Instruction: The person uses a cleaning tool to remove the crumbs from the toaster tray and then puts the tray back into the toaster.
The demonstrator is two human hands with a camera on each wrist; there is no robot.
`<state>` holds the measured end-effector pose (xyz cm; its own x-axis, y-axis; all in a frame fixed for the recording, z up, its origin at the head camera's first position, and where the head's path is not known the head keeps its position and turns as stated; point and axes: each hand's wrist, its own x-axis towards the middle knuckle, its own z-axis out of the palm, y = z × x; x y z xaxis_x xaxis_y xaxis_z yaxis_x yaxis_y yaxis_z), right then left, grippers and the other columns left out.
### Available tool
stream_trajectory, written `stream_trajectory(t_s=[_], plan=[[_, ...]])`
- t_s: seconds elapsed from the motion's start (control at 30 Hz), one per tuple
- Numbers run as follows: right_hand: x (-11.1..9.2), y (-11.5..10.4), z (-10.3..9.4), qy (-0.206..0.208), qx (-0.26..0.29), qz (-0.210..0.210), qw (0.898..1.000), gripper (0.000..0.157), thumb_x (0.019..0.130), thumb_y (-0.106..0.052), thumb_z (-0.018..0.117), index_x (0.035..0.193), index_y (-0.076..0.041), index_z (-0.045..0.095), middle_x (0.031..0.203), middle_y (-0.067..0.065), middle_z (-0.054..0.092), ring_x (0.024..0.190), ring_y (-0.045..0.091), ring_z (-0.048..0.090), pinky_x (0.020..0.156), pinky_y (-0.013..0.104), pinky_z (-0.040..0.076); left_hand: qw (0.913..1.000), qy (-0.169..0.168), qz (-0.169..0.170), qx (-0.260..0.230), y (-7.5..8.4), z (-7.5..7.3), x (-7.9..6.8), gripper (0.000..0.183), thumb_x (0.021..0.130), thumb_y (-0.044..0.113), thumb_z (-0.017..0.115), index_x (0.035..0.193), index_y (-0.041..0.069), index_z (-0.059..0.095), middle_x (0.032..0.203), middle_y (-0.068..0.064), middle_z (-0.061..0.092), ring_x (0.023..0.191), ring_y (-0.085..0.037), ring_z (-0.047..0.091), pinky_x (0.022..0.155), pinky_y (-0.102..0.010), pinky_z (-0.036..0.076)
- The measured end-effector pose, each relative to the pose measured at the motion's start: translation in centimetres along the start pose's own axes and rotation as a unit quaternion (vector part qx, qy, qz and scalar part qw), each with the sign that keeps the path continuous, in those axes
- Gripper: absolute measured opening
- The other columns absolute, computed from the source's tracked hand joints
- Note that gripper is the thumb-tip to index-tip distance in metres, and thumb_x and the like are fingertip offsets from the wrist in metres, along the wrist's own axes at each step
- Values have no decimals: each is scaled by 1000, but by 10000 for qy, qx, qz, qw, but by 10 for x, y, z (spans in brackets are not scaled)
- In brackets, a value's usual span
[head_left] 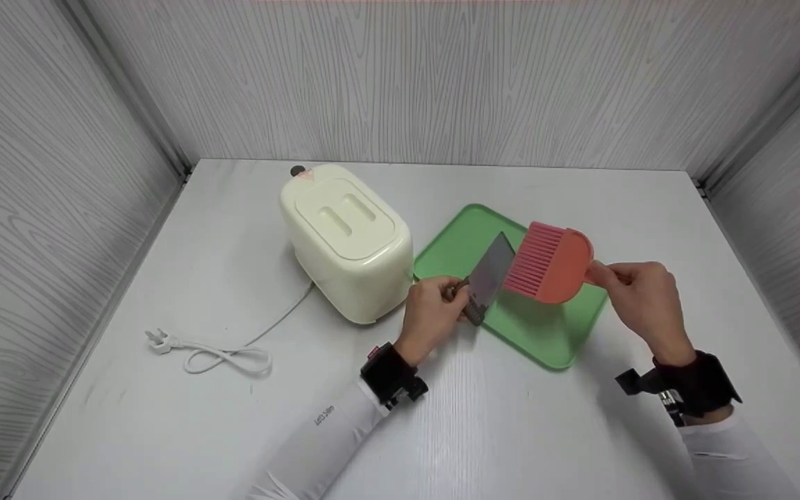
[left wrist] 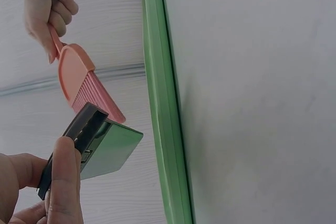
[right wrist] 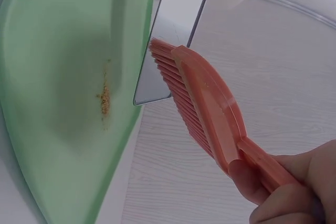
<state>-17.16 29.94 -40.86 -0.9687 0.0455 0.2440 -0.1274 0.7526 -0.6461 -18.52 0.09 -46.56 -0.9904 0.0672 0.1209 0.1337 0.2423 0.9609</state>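
My left hand (head_left: 433, 312) pinches a flat metal crumb tray (head_left: 492, 271) by its dark end, tilted above a green serving tray (head_left: 466, 229). In my right hand (head_left: 646, 302) is the handle of an orange-pink hand brush (head_left: 563, 267). Its bristles point left toward the metal plate, and they overlap its surface in the right wrist view. A small line of brown crumbs (right wrist: 105, 99) lies on the green tray below. The left wrist view shows the thumb and fingers on the dark end strip (left wrist: 79, 140) of the crumb tray.
A cream toaster (head_left: 351, 239) with its lid on stands left of the green tray, right beside its corner. Its white cord (head_left: 226, 355) runs forward to a plug (head_left: 159, 341) at the table's left. Panelled walls (head_left: 407, 83) enclose the table at the back and sides.
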Motion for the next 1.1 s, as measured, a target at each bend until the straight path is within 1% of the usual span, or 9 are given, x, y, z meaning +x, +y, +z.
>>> stream_trajectory(t_s=[0.1, 0.23, 0.27, 0.33, 0.47, 0.5, 0.63, 0.83, 1.1], plan=[[-1, -4, 1, -80, 38, -20, 10000, 42, 103, -40, 63, 100, -4, 83, 92, 12, 80, 75, 5, 58, 54, 20, 38, 10000, 7, 36, 18, 0, 0, 0, 9, 94, 4, 72, 98, -1, 78, 73, -4, 69, 58, -13, 68, 53, -23, 63], [-3, -9, 4, -203, 119, -36, 9997, 40, 104, -38, 63, 102, -4, 82, 93, 12, 80, 64, 8, 49, 49, 22, 29, 9999, 2, 105, 48, -1, 0, 0, 9, 94, 4, 72, 98, -1, 78, 73, -4, 69, 57, -13, 68, 52, -23, 62], [-4, -10, 4, -225, 145, -41, 9996, 40, 104, -38, 63, 102, -3, 82, 93, 12, 79, 64, 7, 48, 48, 22, 28, 9999, 4, 125, 58, -1, 0, 0, 9, 94, 4, 72, 99, -1, 78, 73, -4, 70, 57, -13, 68, 52, -23, 62], [-4, -10, 6, -244, 187, -62, 9995, 38, 104, -36, 63, 102, -4, 82, 93, 12, 80, 59, 7, 42, 46, 22, 24, 9998, -7, 160, 67, -1, 0, 0, 9, 94, 4, 72, 99, -2, 78, 73, -4, 69, 57, -13, 68, 52, -23, 62], [-5, -10, 7, -220, 227, -117, 9994, 36, 104, -34, 64, 100, -4, 83, 93, 12, 80, 57, 5, 43, 45, 22, 23, 9997, -11, 245, 81, -2, 1, 0, 10, 94, 4, 72, 99, -2, 78, 72, -4, 69, 57, -15, 69, 51, -23, 61], [-5, -10, 7, -213, 234, -124, 9994, 35, 104, -34, 64, 100, -4, 83, 93, 12, 80, 55, 5, 40, 44, 22, 22, 9996, -16, 253, 83, -2, 1, 0, 10, 94, 4, 71, 99, -2, 78, 72, -4, 69, 56, -14, 69, 51, -23, 61], [-4, -10, 8, -191, 189, -137, 9995, 36, 104, -33, 64, 100, -2, 82, 93, 15, 79, 53, 4, 39, 44, 22, 22, 9995, -17, 269, 154, -1, 1, -1, 10, 94, 4, 72, 99, -1, 78, 72, -3, 69, 55, -10, 66, 50, -22, 60], [-3, -10, 10, -163, 65, -113, 9998, 37, 104, -33, 64, 96, -2, 83, 88, 14, 79, 52, 5, 39, 43, 21, 24, 9994, -20, 284, 214, -1, 1, -1, 9, 94, 5, 72, 97, 0, 78, 70, -2, 69, 54, -6, 64, 49, -22, 59], [0, -8, 10, -63, -173, -84, 9998, 37, 104, -33, 63, 100, -2, 82, 90, 14, 79, 60, 6, 52, 47, 20, 35, 9994, -55, 252, 222, 1, 1, -3, 10, 94, 4, 72, 100, -2, 78, 73, -3, 69, 56, -6, 64, 50, -21, 60]])
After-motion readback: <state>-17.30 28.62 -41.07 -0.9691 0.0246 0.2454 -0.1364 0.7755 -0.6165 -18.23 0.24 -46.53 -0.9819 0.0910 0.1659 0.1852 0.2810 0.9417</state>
